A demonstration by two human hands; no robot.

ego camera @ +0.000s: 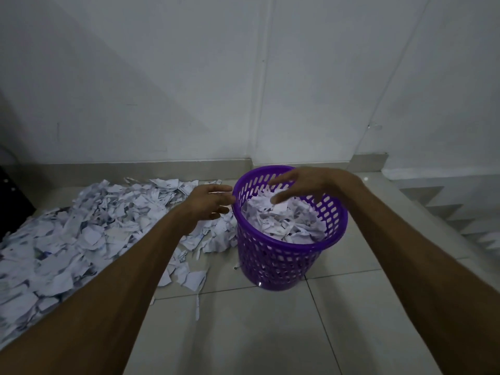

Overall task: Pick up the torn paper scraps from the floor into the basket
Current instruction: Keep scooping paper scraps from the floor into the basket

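A purple perforated plastic basket [278, 263] stands upright on the tiled floor, about two thirds full of white torn paper [281, 220]. A large heap of paper scraps [89, 228] covers the floor to its left and reaches its base. My left hand [209, 203] hovers just left of the basket's rim, fingers loosely spread and holding nothing. My right hand [297, 184] hangs over the basket's opening with fingers stretched out, empty. A scrap [280, 206] sits in the air or on the pile just under its fingertips.
A white wall with a low skirting [135, 167] runs behind the heap and basket. A dark object [10, 201] stands at the far left edge. Loose scraps [193, 278] trail onto the tiles in front of the basket. Bare tiles [270, 334] lie nearer me.
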